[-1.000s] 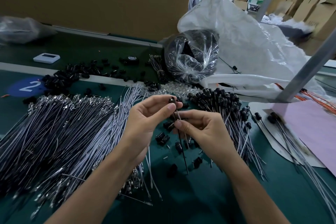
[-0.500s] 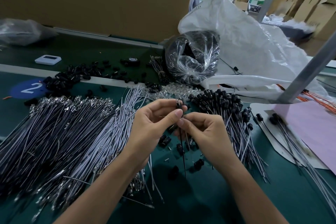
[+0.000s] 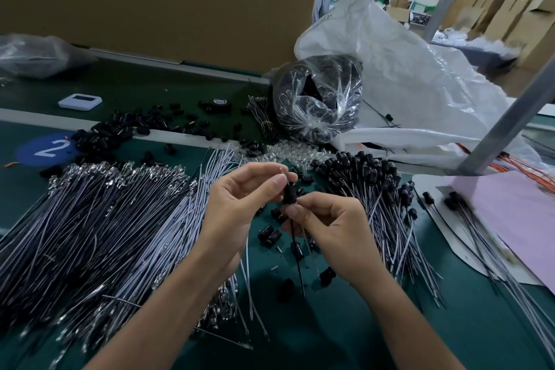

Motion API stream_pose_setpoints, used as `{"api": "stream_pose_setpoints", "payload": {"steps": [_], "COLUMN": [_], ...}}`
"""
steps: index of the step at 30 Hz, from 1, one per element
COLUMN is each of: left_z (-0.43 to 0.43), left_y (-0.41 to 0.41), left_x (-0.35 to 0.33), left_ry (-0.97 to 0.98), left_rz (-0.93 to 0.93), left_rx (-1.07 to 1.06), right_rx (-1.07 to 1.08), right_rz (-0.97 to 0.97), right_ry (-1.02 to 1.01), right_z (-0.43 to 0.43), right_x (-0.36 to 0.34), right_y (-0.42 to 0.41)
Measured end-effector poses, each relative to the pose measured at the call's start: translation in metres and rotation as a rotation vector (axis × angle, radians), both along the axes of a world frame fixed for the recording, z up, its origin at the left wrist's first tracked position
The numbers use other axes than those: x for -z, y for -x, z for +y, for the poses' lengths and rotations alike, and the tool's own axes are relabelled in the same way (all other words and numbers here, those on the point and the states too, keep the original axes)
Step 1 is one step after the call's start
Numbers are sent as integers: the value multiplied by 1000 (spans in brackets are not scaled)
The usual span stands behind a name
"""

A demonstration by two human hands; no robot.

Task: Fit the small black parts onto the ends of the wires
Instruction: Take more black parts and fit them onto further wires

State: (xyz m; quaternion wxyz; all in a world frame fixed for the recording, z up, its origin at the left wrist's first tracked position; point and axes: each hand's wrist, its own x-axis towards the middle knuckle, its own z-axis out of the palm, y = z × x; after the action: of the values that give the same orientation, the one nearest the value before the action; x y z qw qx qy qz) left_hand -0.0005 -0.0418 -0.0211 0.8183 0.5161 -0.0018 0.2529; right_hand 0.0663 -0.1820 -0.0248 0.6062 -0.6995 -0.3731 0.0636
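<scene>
Presently, the risks run as follows. On the dark green worktop (image 3: 345,333), the large heap of bare grey-white wires (image 3: 105,228) lies beside and beneath the left forearm. The smaller heap of wires capped in black (image 3: 369,177) lies just beside the right wrist. In my judgement, a careless sweep of either arm could mix the two lots. Loose short black cylinders (image 3: 270,234) lie scattered directly under the hands, so a part let slip would fall among them and be hard to tell from stock. The thin dark wire (image 3: 298,264) hangs free below the right hand. It is slender, and if pushed off-axis it would likely buckle or miss the bore rather than seat. Whether its end is fully home cannot be told, as fingertips cover the joint.

Pose: both forearms enter from the lower edge and meet above the middle of the worktop, off its surface. The left hand (image 3: 240,204) is raised with the palm turned inward. Its thumb and forefinger pinch the upper end of the small black cylindrical part (image 3: 289,193), and the other fingers curl behind. The right hand (image 3: 327,225) sits just below, with thumb and forefinger pinching the wire where it meets the part and the remaining fingers folded. The part stands near upright in the air between the two pinches.
</scene>
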Motion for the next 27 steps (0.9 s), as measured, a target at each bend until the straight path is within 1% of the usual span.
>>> {"api": "stream_pose_setpoints", "payload": {"steps": [2,5,10,14,17,23,27], "left_z": [-1,-2,1,1,1,0,-1], "left_y": [0,-1,-1,-1,-1,-3,-3], "left_x": [-1,-1,1,3,2,3,3], "left_ry": [-5,-21,-57,-81,-57,-11,7], "left_rz": [-1,47,98,89,90,101,116], "left_rx": [-16,-79,-71,-53,-70,-100,-110], "right_rx": [24,66,134,127,142,255,253], "right_rz": [-29,-107,-250,-254,-259,-386,-349], "right_ry": [6,31,74,73,54,30,25], "right_z": [0,0,0,0,0,1,2], "right_x": [1,3,5,5,6,6,6], "right_y": [0,1,0,1,1,5,7]}}
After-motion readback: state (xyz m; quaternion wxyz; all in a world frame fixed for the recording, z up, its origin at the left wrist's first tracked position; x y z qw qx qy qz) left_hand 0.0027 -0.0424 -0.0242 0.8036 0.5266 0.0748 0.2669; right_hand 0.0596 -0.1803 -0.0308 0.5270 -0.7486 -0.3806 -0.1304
